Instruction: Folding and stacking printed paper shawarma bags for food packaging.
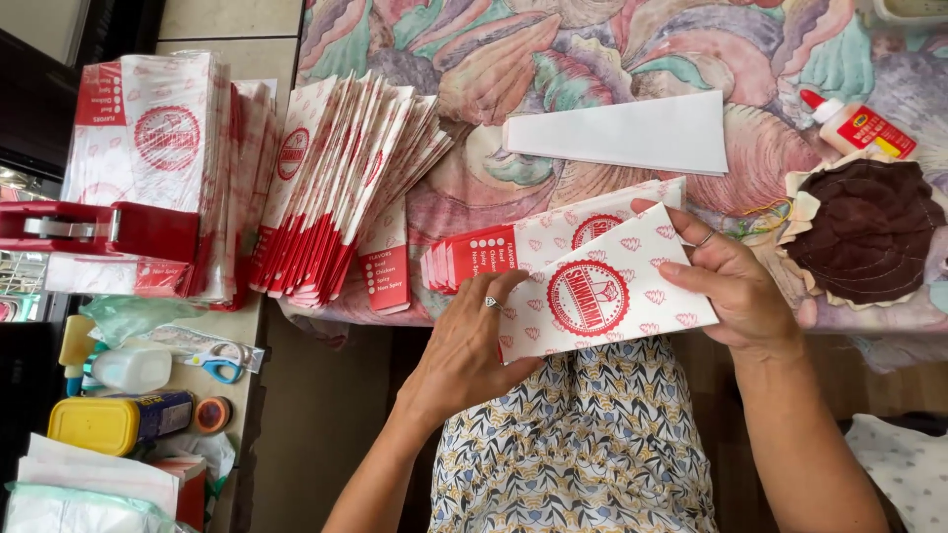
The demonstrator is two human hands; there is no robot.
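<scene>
My left hand (472, 341) and my right hand (729, 286) both hold a white paper bag with red print (602, 291), tilted over my lap. The left hand grips its lower left edge, the right hand its upper right corner. Just behind it lies a small stack of the same bags (513, 247) on the floral cloth (553, 59). A blank white folded sheet (632, 133) rests farther back on the cloth.
Fanned stacks of printed bags (336, 178) and a taller pile (158, 148) stand at left, beside a red tape dispenser (99, 229). A glue bottle (857, 126) and a brown leaf-shaped pad (869, 232) are at right. Scissors (222, 363), tape and bottles lie lower left.
</scene>
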